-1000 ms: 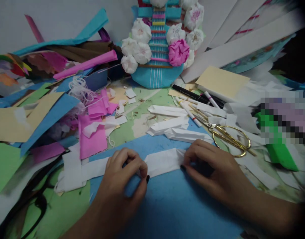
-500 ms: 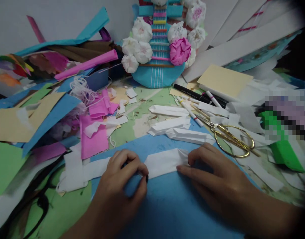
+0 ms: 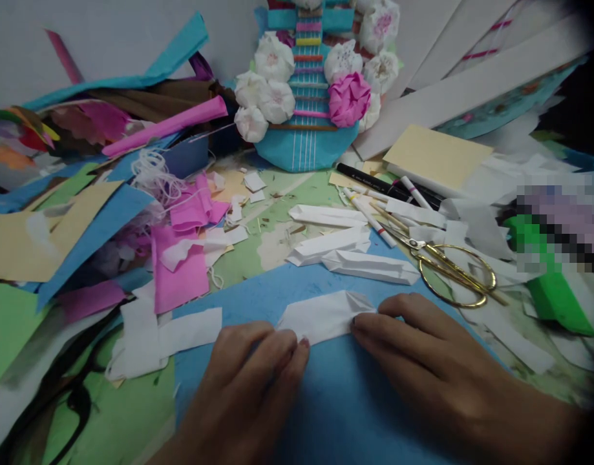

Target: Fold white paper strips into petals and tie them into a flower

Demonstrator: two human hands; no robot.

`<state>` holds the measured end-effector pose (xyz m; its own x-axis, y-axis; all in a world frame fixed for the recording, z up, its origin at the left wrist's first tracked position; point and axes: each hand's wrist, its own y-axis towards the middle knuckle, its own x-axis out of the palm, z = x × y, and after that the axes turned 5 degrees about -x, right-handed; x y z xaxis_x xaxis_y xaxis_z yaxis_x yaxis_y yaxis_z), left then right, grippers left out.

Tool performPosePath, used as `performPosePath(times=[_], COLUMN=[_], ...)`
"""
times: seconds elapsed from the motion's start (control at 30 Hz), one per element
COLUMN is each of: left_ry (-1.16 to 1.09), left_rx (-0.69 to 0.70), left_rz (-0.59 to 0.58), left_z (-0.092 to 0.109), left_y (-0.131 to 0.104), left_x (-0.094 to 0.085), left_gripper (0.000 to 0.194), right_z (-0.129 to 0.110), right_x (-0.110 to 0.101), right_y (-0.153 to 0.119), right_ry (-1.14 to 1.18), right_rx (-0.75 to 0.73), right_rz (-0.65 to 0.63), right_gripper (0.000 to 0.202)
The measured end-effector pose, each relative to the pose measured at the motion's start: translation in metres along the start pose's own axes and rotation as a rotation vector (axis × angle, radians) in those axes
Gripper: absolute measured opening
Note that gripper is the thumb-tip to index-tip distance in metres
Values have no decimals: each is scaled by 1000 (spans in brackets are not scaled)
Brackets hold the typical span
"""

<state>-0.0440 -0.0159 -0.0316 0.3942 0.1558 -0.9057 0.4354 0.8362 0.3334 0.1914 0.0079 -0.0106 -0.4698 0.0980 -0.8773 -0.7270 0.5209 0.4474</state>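
Note:
A white folded paper strip lies across the blue sheet, its right end creased to a point. My left hand is closed at the strip's lower left edge, thumb and fingertips pressed together on the paper. At the opposite end, my right hand has its fingers bunched and the tips closed on the paper near the crease. The right thumb is mostly hidden. Just beyond lie three more folded white strips, the nearest folded strip partly on the blue sheet.
Gold-handled scissors lie right of the strips, near a black marker. A blue paper guitar with paper flowers stands at the back. Pink paper scraps, white string and eyeglasses are on the left.
My left hand has shifted slightly right and down along the strip, its fingers drawing closer together. My right fingers have flattened and bunched at the strip's right end.

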Motion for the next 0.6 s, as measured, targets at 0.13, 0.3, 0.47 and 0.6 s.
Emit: performPosePath(times=[0.13,0.3,0.47,0.6], left_ry=[170,340,342,345], left_rx=[212,239,235,275], left_rz=[54,30,16,1], left_z=[6,14,12,7], left_y=[-9,-12,-7,-3], left_x=[0,-2,0,2], left_gripper=[32,33,33,37], right_z=[-3,-8,-14,-17], right_x=[-4,-3,3,8], right_y=[1,-1,-6,-8], right_ry=[-99,-194,-243,-299], right_rx=[-38,-85,-54,-13], right_rz=[-10,-52,-117,-157], right_gripper=[39,37,38,37])
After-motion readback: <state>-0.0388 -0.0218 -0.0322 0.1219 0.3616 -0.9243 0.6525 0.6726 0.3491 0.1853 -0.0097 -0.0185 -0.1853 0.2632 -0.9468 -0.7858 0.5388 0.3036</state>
